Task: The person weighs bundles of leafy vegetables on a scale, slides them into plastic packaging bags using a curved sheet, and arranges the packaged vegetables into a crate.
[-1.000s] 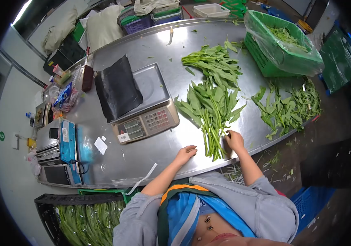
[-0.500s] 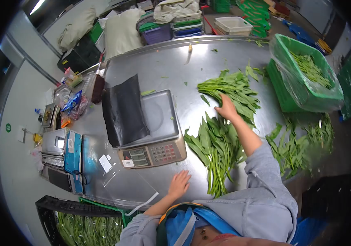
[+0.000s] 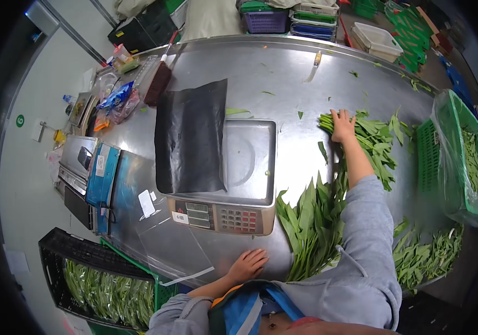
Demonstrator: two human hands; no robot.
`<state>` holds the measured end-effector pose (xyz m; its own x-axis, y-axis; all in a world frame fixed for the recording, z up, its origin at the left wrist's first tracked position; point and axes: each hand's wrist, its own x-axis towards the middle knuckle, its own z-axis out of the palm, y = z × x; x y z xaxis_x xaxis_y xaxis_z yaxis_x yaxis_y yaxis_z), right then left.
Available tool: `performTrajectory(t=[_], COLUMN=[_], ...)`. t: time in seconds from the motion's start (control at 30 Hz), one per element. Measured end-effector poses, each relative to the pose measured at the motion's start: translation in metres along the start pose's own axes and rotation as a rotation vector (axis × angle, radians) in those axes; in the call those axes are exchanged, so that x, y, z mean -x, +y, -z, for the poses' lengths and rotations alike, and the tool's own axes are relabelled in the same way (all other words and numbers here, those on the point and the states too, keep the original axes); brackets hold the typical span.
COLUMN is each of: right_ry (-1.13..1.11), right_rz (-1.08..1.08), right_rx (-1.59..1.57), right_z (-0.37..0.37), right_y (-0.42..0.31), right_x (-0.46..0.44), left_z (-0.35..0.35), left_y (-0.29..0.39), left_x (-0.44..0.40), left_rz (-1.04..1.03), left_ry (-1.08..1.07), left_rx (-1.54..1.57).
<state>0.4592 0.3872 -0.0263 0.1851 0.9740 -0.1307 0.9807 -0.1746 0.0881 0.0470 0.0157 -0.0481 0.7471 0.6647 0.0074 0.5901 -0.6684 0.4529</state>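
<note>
My right hand [image 3: 343, 127] reaches to the far bunch of leafy greens [image 3: 374, 146] and lies over its stem ends with fingers spread. A second bunch of long-stemmed greens [image 3: 312, 226] lies nearer to me, between the scale and my right sleeve. My left hand [image 3: 247, 266] rests flat on the steel table, fingers out, holding nothing, just below the scale's keypad. The digital scale [image 3: 253, 162] has a black sheet or bag [image 3: 190, 139] lying over the left part of its pan.
A green basket [image 3: 428, 159] lined with clear plastic holds greens at right. Loose greens [image 3: 426, 257] lie at the right edge. A knife [image 3: 313, 67] lies at the back. At left are a blue-sided machine [image 3: 100, 173], a brush [image 3: 158, 82] and a black crate [image 3: 55, 268] of bagged greens.
My right hand has gone from beside the far bunch onto its stem ends. My left hand stays flat on the table. The view has shifted, so most things sit elsewhere in it.
</note>
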Motion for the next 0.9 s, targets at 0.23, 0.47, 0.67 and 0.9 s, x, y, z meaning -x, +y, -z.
performTrajectory(t=[0.23,0.47,0.67,0.9], right_ry=[0.006,0.405,0.508,0.22], right_rz=[0.12,0.439,0.97,0.932], right_rx=[0.012,-0.152,-0.223,-0.125], right_z=[-0.009,0.028,0.128,0.073], right_y=[-0.002,0.01,-0.048,-0.128], right_x=[0.018,0.099,0.292,0.469], left_z=[-0.003,-0.008,-0.026,-0.011], left_y=[-0.001,-0.002,-0.012,0.021], left_x=[0.006,0.013,0.012,0.019], left_rz=[-0.024,-0.042,0.243,0.641], left_ry=[0.025,0.054,0.022,-0.543], left_rx=[0.003,0.021,0.763,2.386])
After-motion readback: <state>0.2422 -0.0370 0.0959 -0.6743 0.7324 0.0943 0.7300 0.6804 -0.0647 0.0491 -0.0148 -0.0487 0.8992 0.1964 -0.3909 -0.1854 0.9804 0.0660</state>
